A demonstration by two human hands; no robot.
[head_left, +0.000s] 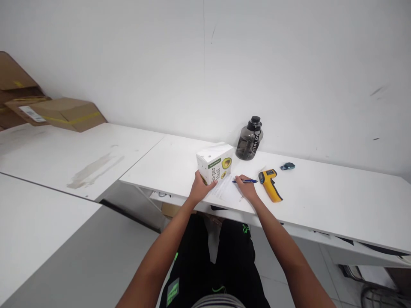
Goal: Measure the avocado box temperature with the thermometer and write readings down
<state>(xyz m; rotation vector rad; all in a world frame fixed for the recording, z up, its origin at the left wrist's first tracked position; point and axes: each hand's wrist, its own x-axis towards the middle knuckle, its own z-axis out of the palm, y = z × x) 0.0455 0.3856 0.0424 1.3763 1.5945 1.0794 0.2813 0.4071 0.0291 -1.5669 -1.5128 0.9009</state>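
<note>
A white box (213,166) with avocado pictures stands tilted on the white table, and my left hand (201,188) grips its lower left corner. My right hand (245,187) has its fingers closed round a blue pen (251,181), just right of the box. Beneath both, a sheet of paper (226,189) lies on the tabletop, partly covered by the box. Right of the pen rests a yellow and black infrared thermometer (272,186).
Against the wall stands a dark clear water bottle (248,143). A small teal object (287,166) lies beyond the thermometer. Cardboard boxes (69,113) sit on the table (141,164) section at far left. The table's front edge runs before my legs.
</note>
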